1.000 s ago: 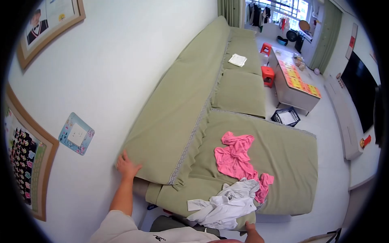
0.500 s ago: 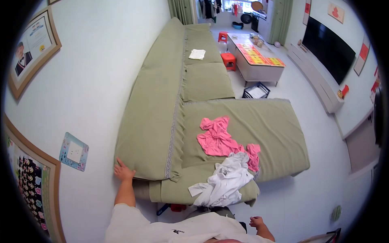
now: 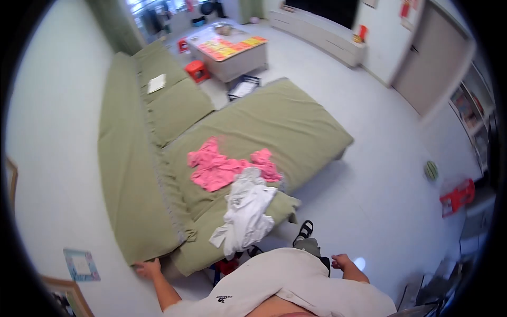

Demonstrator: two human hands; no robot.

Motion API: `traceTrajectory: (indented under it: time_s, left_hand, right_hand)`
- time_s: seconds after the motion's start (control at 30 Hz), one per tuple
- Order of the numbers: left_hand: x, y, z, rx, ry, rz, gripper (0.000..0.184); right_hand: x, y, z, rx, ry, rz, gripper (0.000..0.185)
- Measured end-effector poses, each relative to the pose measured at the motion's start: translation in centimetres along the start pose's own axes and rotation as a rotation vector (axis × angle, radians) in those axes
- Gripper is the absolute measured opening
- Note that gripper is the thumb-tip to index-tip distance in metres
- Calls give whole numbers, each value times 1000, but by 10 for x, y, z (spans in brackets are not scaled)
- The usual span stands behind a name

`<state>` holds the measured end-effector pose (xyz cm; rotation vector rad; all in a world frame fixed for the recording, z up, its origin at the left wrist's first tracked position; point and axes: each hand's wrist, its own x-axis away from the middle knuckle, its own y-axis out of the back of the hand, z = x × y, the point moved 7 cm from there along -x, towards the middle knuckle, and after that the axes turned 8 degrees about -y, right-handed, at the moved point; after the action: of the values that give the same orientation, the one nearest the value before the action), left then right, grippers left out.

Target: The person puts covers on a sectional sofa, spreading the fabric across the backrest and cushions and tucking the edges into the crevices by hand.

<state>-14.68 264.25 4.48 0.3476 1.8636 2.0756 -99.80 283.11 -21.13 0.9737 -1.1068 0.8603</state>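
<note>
My left hand (image 3: 148, 268) touches the lower front corner of the green cloth-covered sofa backrest (image 3: 132, 185), close to the wall. Its thumb and fingers are apart at the cover's edge. My right hand (image 3: 342, 261) hangs beside my body above the floor, loosely curled with fingers slightly apart and nothing in it. On the sofa seat lies a crumpled pink garment (image 3: 214, 171). A crumpled white garment (image 3: 245, 216) overlaps it and drapes toward the seat's near edge.
White papers (image 3: 157, 83) lie on the far seat. Beyond the sofa stand a red stool (image 3: 197, 71), a low table (image 3: 237, 66) and a dark crate (image 3: 244, 87). A watermelon-like ball (image 3: 431, 170) and a red chair (image 3: 458, 197) are at right. A picture frame (image 3: 63, 296) hangs lower left.
My view has turned right, so the sofa appears further left and the door and shelves show. My left hand stays at the backrest corner. My right hand now appears higher in view.
</note>
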Motion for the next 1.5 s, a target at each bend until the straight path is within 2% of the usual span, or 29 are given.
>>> traceTrajectory:
  time_s: [0.03,0.1,0.17,0.27,0.37,0.57,0.67,0.7,0.8,0.87,0.93,0.97,1.0,1.07,1.13,1.17,1.23,1.3,1.37,1.43,1.5]
  left_hand:
    - [32,-5,-14,16,-1,-24,104]
    - [92,-29,-54,51,-161,-4,101]
    - [168,-43,-109,68,-281,136,102]
    - [261,-98,-187,163,-526,233,101]
    - [352,-115,-269,222,-714,302,98]
    - [460,-85,-378,111,-725,515,90]
    - [476,-92,-412,-10,-651,504,89]
    - [493,-69,-440,-60,-583,568,86]
    - [518,-61,-490,-85,-519,552,80]
    - [537,-76,-530,-86,-503,598,86]
    - [549,-118,-575,-84,-497,631,94]
    - [570,-110,-606,-137,-539,653,85]
    - [582,-138,-630,-155,-567,690,78]
    - [611,-180,-692,-198,-817,776,64]
    - [662,-153,-756,-253,-996,976,67]
    - [690,-127,-788,-283,-950,1127,76]
    - [717,-132,-863,-168,-1127,713,59]
    - [742,-112,-941,-129,-1146,793,70]
    - [760,-70,-1000,189,-1037,711,64]
    - [781,-45,-1050,440,-1071,782,57]
    - [796,-43,-1078,576,-1016,805,53]
  right_hand:
    - [-4,9,-2,9,-10,-3,36]
    - [-18,31,-4,22,-38,-7,39]
    - [-22,58,1,27,-57,-6,36]
    - [-46,121,6,9,-64,-35,34]
    - [-54,201,26,-61,-39,-120,31]
    - [-36,315,102,-390,148,-252,26]
    - [-54,343,122,-349,259,-317,22]
    - [-72,350,141,-333,282,-311,21]
    - [-91,347,155,-283,234,-241,19]
    - [-102,349,170,-340,174,-198,19]
    - [-103,359,200,-244,169,-102,12]
    - [-101,367,218,-173,165,-68,12]
    - [-109,380,243,-132,168,-53,12]
    - [-121,406,295,-85,159,-60,13]
    - [-135,437,352,-96,165,-108,14]
    - [-142,455,381,-120,177,-138,14]
    - [-154,488,441,-160,211,-186,15]
    - [-165,511,502,-181,251,-204,16]
    - [-182,533,560,-180,287,-203,17]
    - [-202,549,614,-143,310,-182,18]
    - [-226,562,662,-76,318,-141,19]
